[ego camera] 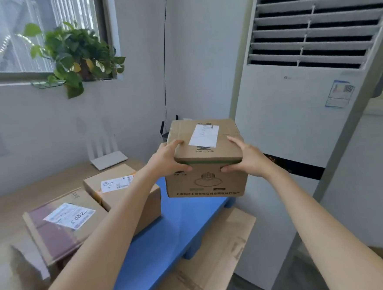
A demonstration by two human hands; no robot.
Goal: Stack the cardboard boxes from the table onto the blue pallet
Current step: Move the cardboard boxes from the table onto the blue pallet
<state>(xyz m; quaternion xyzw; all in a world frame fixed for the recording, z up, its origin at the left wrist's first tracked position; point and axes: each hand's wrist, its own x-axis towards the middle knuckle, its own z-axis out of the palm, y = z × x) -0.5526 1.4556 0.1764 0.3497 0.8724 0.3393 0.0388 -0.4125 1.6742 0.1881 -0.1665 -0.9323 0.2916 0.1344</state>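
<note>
Two hands hold one cardboard box [206,157] over the far end of the blue pallet [169,232]. The left hand [171,157] is curled round its near left top corner and the right hand [248,156] round the near right one, fingers on the lid and thumbs on the front face. The pallet lies on a flattened cardboard sheet [216,256]. Left of it, a labelled box [121,188] and a flatter box [62,224] sit side by side on the wooden table [9,207]. A white router [108,158] stands behind them, and a tall air conditioner [297,114] stands to the right.
</note>
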